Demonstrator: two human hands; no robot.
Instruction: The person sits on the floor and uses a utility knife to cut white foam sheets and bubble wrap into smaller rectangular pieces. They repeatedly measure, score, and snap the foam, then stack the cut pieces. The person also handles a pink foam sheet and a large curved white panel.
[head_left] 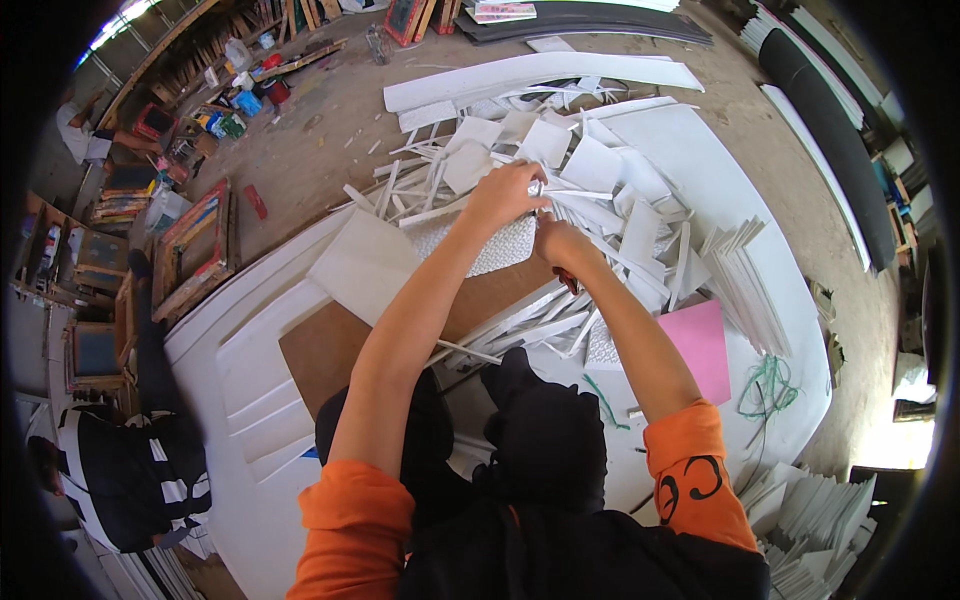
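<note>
My left hand (pixel 508 193) is closed at the far edge of a white textured foam sheet (pixel 508 250), its fingertips bent down beside my right hand. My right hand (pixel 560 243) is closed around a small tool whose dark reddish handle (pixel 567 281) sticks out below the palm; its working end is hidden. The sheet is tilted over a brown board (pixel 330 345). A plain white sheet (pixel 365 262) lies left of it. Beyond both hands spreads a heap of white offcuts and strips (pixel 595 165).
A pink sheet (pixel 700 345), stacked white sheets (pixel 745 290) and green string (pixel 768 388) lie to the right on the white table surface (pixel 790 385). Two other people (pixel 135 475) are at the left, near wooden frames (pixel 195 250) and paint pots (pixel 245 100). A black roll (pixel 825 130) lies far right.
</note>
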